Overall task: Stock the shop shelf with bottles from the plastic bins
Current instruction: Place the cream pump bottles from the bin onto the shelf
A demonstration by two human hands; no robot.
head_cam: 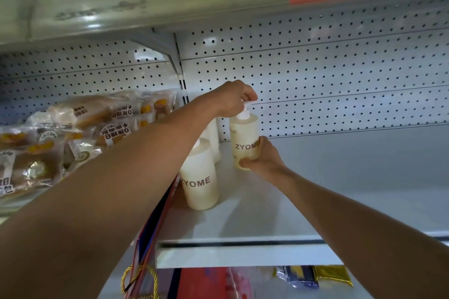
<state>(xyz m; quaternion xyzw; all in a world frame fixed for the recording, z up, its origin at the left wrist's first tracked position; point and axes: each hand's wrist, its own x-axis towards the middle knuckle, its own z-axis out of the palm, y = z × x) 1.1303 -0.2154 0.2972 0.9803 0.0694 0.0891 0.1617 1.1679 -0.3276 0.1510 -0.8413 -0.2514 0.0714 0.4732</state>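
Lying stacked at 9 o'clock, wrapped bread packs [80, 128] fill the neighbouring bay. Two pump bottles stand on the white shelf [352, 177]: front bottle [200, 177], rear bottle [213, 138] behind it. Left hand [233, 98] pinches the pump head of a third bottle [244, 138] at centre, fingers clenched on it; right hand [263, 158], at 3 o'clock of it, grips its base.

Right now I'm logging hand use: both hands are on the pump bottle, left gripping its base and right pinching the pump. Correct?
Swapped. In the head view the left hand pinches the pump, and the right hand grips the base of the pump bottle.
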